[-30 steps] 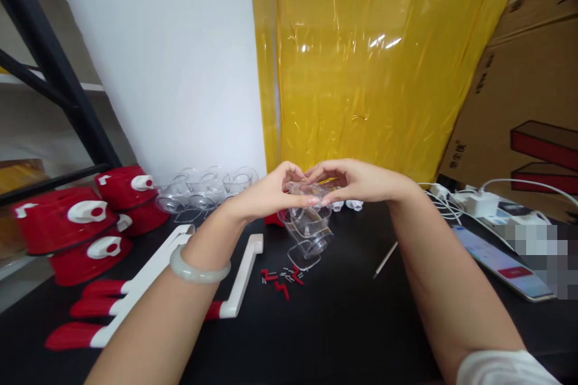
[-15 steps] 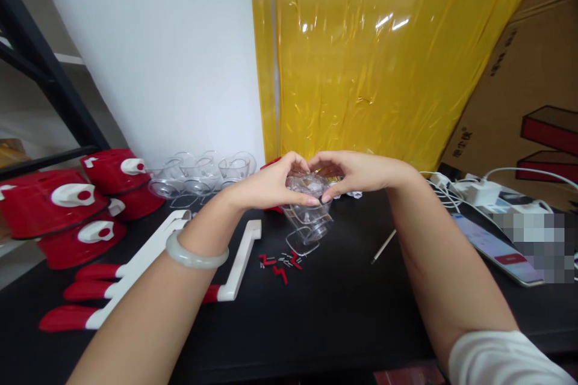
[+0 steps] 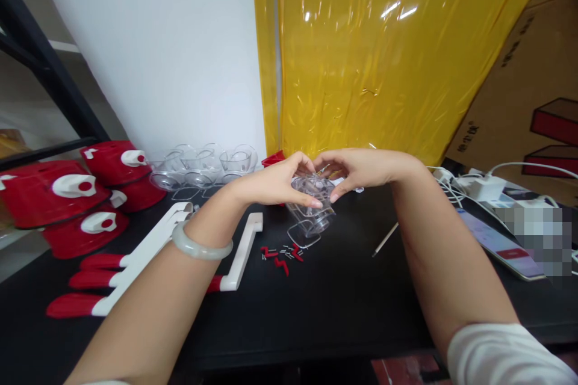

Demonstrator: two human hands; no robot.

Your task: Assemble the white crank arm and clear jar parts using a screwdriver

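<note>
Both my hands meet over a clear plastic cup-shaped part [image 3: 311, 213] held just above the black table [image 3: 343, 301]. My left hand [image 3: 280, 183], with a pale green bangle on its wrist, curls its fingers round the part's left rim. My right hand [image 3: 356, 169] pinches the rim from the right. Below the part lie small red clips [image 3: 277, 254] and tiny metal pins. What my fingertips press inside the rim is hidden.
Red lids with white knobs [image 3: 72, 195] are stacked at the left, with white and red handles [image 3: 149, 255] in front. More clear cups [image 3: 203, 165] stand by the white wall. A phone [image 3: 497, 243], chargers and cables lie right. Yellow film and cardboard boxes stand behind.
My hands and the clear part have stayed together, with only slight finger shifts. The camera view has tipped down and drifted a little.
</note>
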